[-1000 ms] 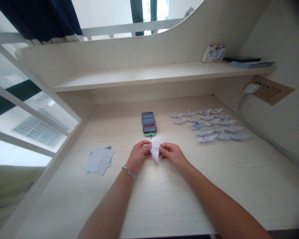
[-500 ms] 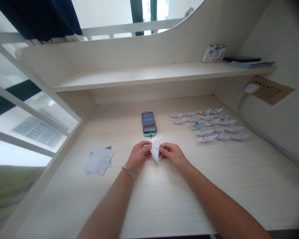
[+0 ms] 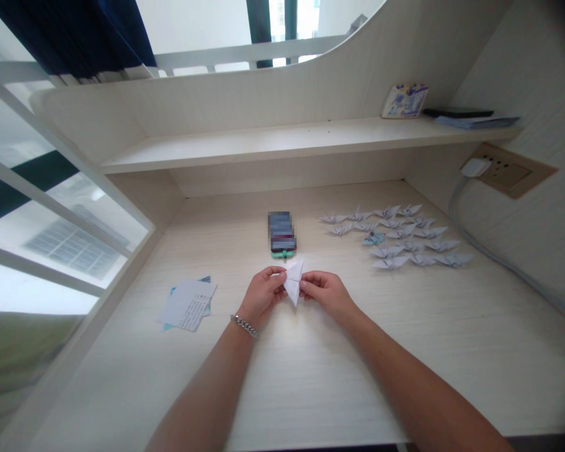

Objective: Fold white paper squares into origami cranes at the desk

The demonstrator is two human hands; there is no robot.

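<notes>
A small folded white paper point(image 3: 292, 281) is held just above the pale wooden desk point(image 3: 311, 376), at its middle. My left hand point(image 3: 262, 295), with a metal bracelet at the wrist, pinches the paper's left edge. My right hand point(image 3: 324, 292) pinches the right edge. Both hands have their fingers closed on the paper. A phone point(image 3: 282, 233) with a teal case lies flat just beyond the paper.
Several folded paper cranes point(image 3: 398, 237) lie in rows at the right of the desk. Loose paper sheets point(image 3: 187, 304) lie at the left. A shelf point(image 3: 301, 141) runs above the desk's back. A wall socket point(image 3: 506, 169) with a plugged cable is at the right.
My right hand has shifted slightly left and up on the paper. The left hand and the paper stay almost still.
</notes>
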